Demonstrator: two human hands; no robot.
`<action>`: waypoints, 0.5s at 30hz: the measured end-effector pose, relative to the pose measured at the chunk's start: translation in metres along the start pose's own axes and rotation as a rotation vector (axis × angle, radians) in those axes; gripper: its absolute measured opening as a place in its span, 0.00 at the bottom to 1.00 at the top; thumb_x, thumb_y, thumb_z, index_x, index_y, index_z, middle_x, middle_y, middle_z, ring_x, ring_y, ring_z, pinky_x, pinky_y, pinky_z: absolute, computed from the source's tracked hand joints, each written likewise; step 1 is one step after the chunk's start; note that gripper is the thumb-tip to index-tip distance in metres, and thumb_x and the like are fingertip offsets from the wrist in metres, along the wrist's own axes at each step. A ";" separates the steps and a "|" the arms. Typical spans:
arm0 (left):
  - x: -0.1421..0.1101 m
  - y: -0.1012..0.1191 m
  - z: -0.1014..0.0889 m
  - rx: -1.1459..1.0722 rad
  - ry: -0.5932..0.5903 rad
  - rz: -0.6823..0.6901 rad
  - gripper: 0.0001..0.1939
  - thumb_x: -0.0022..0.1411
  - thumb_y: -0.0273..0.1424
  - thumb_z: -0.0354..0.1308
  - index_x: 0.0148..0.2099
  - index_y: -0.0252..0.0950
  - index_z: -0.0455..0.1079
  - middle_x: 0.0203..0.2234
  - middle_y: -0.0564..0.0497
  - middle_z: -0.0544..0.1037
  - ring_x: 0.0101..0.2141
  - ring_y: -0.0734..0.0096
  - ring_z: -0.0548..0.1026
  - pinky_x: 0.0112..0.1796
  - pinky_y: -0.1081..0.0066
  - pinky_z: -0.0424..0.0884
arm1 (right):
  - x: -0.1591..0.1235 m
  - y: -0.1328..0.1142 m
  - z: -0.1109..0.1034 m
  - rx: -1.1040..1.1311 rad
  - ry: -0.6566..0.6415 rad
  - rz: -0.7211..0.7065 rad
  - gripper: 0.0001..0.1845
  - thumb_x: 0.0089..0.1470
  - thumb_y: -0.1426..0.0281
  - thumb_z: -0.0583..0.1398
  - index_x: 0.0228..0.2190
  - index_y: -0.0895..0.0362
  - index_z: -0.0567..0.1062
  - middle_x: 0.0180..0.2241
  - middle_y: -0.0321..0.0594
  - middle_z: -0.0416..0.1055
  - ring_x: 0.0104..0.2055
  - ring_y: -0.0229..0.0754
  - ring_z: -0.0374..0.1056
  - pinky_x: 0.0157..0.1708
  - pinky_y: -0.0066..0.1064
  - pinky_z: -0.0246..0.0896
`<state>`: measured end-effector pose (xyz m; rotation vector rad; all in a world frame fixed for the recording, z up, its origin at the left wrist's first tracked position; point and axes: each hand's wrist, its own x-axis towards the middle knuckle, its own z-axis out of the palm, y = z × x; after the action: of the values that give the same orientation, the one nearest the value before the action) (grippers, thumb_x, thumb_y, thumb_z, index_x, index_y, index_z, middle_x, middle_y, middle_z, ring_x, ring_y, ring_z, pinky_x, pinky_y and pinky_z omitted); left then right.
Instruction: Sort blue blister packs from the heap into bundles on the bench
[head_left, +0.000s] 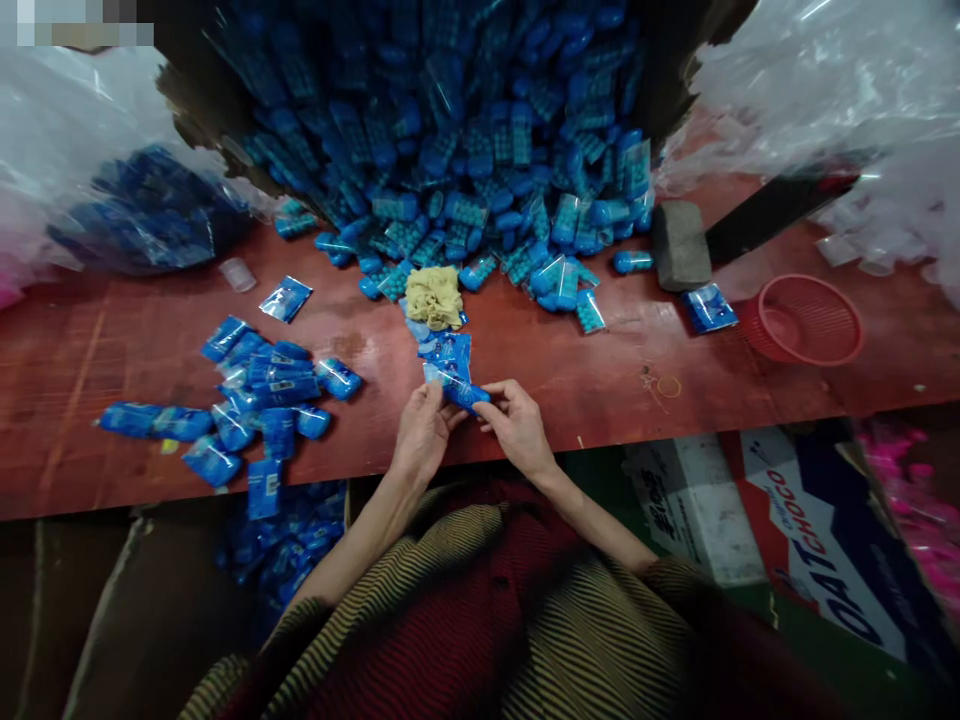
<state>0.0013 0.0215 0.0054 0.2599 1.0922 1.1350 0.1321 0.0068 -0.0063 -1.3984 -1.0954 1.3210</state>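
Observation:
Between my two hands, near the table's front edge, is a small blue bottle [463, 390] in a printed wrapper. My left hand [422, 425] pinches its left end. My right hand [519, 425] has thumb and fingers closed on the right end. Just beyond lie flat blue printed wrappers [450, 348], with a crumpled yellow cloth [435, 297] resting at their far end. To the left is a loose pile of wrapped blue bottles [274, 385]. A great heap of blue-capped clear bottles with turquoise beads [465, 210] spills from a dark opening ahead.
A grey block [681, 245] stands right of the heap, beside a red plastic basket [806, 320]. A bag of blue pieces [154, 215] sits at the back left. Below the table edge are more blue packs [292, 540] and a printed carton [814, 540].

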 end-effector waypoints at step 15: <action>-0.007 0.007 0.002 0.042 -0.032 -0.066 0.20 0.37 0.36 0.71 0.31 0.32 0.70 0.23 0.53 0.77 0.24 0.74 0.74 0.30 0.72 0.72 | -0.007 0.006 0.012 0.137 0.031 -0.017 0.13 0.47 0.62 0.63 0.35 0.55 0.72 0.28 0.34 0.71 0.26 0.34 0.67 0.26 0.28 0.68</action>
<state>-0.0014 0.0192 0.0145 0.2722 1.0899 1.0465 0.1200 -0.0012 -0.0108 -1.3016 -0.9761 1.3322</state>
